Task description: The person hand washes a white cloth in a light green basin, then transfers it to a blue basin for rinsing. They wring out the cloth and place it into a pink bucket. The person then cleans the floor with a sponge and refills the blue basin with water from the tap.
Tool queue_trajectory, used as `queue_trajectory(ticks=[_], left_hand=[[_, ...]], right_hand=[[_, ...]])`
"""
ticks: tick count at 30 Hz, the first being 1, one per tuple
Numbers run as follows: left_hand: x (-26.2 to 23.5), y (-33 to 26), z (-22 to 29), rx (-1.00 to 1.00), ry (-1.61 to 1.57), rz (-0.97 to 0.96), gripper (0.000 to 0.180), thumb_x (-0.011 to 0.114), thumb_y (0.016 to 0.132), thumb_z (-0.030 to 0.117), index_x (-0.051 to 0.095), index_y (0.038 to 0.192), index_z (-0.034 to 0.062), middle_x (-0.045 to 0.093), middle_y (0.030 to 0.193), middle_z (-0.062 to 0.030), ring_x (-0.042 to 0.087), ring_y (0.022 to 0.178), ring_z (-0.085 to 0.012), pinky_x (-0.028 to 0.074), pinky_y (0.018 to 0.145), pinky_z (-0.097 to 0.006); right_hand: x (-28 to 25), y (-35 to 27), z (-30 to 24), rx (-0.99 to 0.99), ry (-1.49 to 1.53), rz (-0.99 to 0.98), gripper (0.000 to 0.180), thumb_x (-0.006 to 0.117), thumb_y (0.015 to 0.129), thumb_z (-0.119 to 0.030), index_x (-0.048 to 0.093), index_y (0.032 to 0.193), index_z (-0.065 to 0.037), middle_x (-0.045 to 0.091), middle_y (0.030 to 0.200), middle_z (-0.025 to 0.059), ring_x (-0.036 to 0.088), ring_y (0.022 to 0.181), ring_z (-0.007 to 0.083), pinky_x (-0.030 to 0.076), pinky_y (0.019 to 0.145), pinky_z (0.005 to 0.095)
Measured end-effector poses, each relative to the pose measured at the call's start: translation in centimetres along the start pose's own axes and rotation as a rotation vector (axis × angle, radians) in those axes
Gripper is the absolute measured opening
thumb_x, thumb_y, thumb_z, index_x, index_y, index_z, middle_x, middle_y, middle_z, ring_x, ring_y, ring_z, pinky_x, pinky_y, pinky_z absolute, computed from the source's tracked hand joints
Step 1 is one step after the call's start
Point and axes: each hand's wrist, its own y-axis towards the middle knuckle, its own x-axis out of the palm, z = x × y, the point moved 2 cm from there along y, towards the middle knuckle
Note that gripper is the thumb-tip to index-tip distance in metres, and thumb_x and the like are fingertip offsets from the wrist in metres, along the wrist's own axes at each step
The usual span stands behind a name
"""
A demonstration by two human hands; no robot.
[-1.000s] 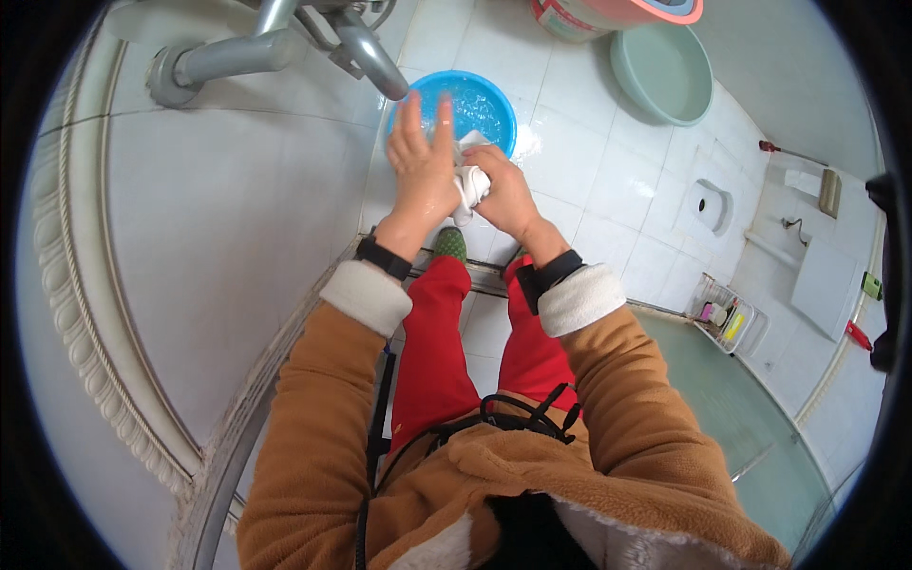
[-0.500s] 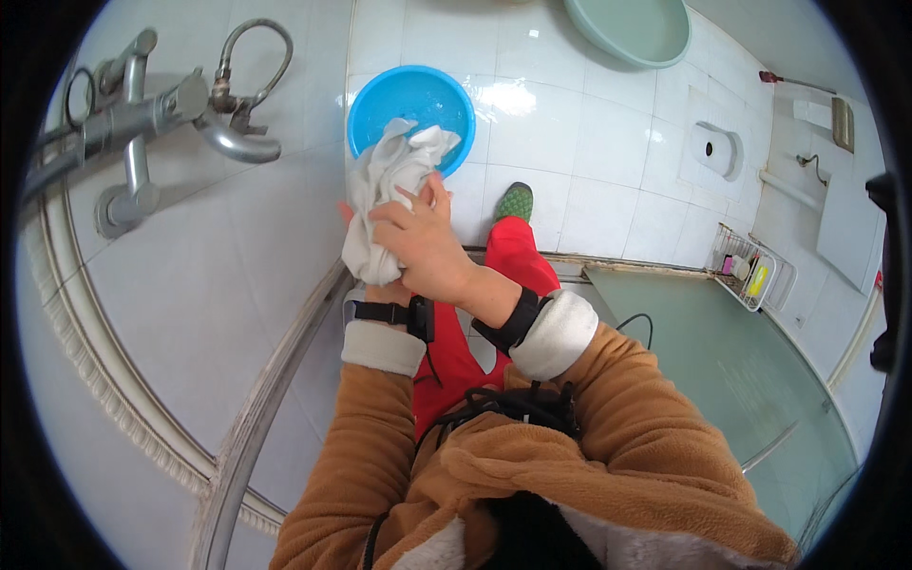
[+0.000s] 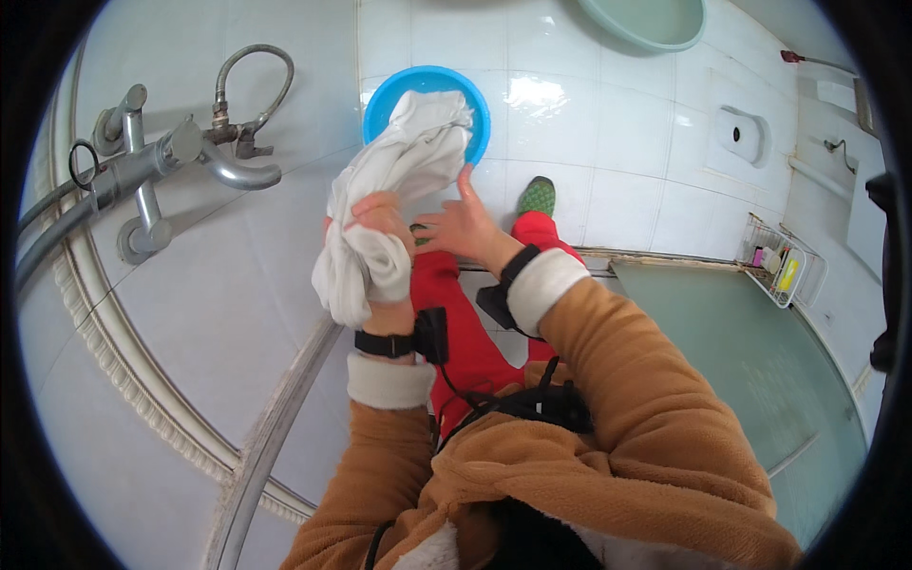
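Note:
A white cloth (image 3: 408,142), bunched and folded, stretches from above the blue basin (image 3: 480,106) back over my left wrist. My left hand (image 3: 380,214) is closed around its middle, with fabric draped over both sides of the fist. Just to the right of it, my right hand (image 3: 458,223) is apart from the cloth, thumb raised and fingers spread, holding nothing. The cloth's far end hides much of the basin's inside. What kind of garment or towel the cloth is, I cannot make out.
Wall taps (image 3: 180,152) with a bent hose stick out at the left. A pale green basin (image 3: 655,38) stands on the tiled floor farther off, near a squat toilet (image 3: 741,135). At the right are a wire rack (image 3: 779,261) with bottles and a frosted glass panel (image 3: 731,332).
My right hand has let go of the cloth and opened beside it. The cloth now spreads longer, from my left wrist out over the basin, and the view has shifted slightly.

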Motion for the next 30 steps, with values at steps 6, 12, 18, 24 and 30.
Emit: queue_trajectory(ticks=[6, 12, 18, 24, 30], left_hand=[[2.1, -4.8, -3.4, 0.036, 0.07, 0.174, 0.029, 0.065, 0.082, 0.015, 0.046, 0.099, 0.0024, 0.045, 0.085, -0.0031, 0.052, 0.071, -0.0133, 0.047, 0.067, -0.028], [6.6, -6.2, 1.3, -0.224, 1.176, 0.682, 0.043, 0.063, 0.084, 0.02, 0.052, 0.12, -0.0008, 0.057, 0.087, -0.0051, 0.056, 0.072, -0.0157, 0.048, 0.068, -0.032], [6.6, -0.1, 9.2, -0.163, 2.96, 0.47, 0.044, 0.066, 0.08, 0.02, 0.057, 0.119, 0.0011, 0.066, 0.083, -0.0169, 0.066, 0.082, -0.0331, 0.052, 0.072, -0.042], [5.9, 2.3, 13.5, 0.188, 3.373, 0.665, 0.068, 0.074, 0.073, 0.028, 0.048, 0.133, 0.01, 0.066, 0.103, -0.0213, 0.063, 0.097, -0.0384, 0.05, 0.079, -0.047], [0.6, 0.8, 13.6, 0.558, 3.051, 0.79, 0.08, 0.077, 0.075, 0.037, 0.04, 0.138, 0.0036, 0.066, 0.109, -0.0178, 0.065, 0.098, -0.0354, 0.052, 0.077, -0.042]], right_hand=[[6.1, 7.5, -0.1, -0.16, 0.159, -0.62, 0.092, 0.051, 0.074, -0.083, 0.052, 0.133, -0.011, 0.056, 0.13, 0.0165, 0.05, 0.122, 0.0348, 0.037, 0.107, 0.052], [9.0, 6.9, -2.7, -0.195, -0.255, -0.362, 0.045, 0.06, 0.09, -0.045, 0.062, 0.117, -0.009, 0.065, 0.111, 0.0134, 0.062, 0.102, 0.0269, 0.05, 0.094, 0.0445], [11.1, 7.3, -4.8, -0.194, -0.688, -0.043, 0.027, 0.07, 0.082, -0.015, 0.062, 0.105, -0.001, 0.068, 0.097, 0.0124, 0.067, 0.083, 0.026, 0.056, 0.08, 0.0426], [12.0, 8.5, -4.7, -0.659, -0.639, 0.036, 0.037, 0.069, 0.074, 0.001, 0.057, 0.109, 0.005, 0.065, 0.092, 0.015, 0.066, 0.082, 0.0299, 0.056, 0.078, 0.0428], [11.8, 5.5, -4.9, -0.654, -0.535, -0.015, 0.018, 0.069, 0.077, -0.004, 0.063, 0.092, 0.002, 0.065, 0.093, 0.0105, 0.064, 0.088, 0.0231, 0.053, 0.079, 0.0372]])
